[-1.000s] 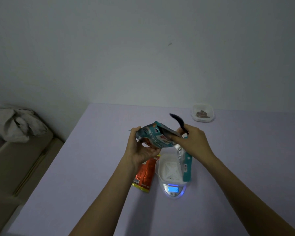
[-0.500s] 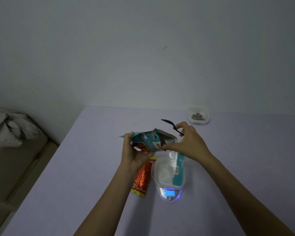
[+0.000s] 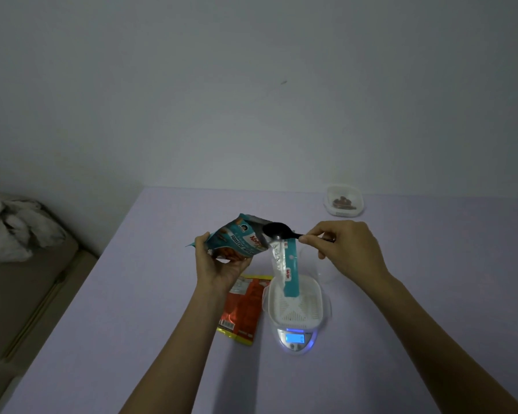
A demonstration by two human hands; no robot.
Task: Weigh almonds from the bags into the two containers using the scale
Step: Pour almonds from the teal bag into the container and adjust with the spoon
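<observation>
The lavender table (image 3: 416,309) is carrying all items. The orange bag (image 3: 243,309) is lying flat on it, just left of the scale (image 3: 295,339). The left hand (image 3: 219,264) is holding the teal almond bag (image 3: 237,239) tilted above the table, fingers curled round its lower end. A torn strip (image 3: 290,270) is hanging from the bag mouth into the white container (image 3: 314,306) sitting on the lit scale. The right hand (image 3: 344,249) is pinching the handle of the black spoon (image 3: 277,230), its bowl at the bag mouth. The second container (image 3: 344,212), holding a few almonds, is standing well apart at the far edge.
</observation>
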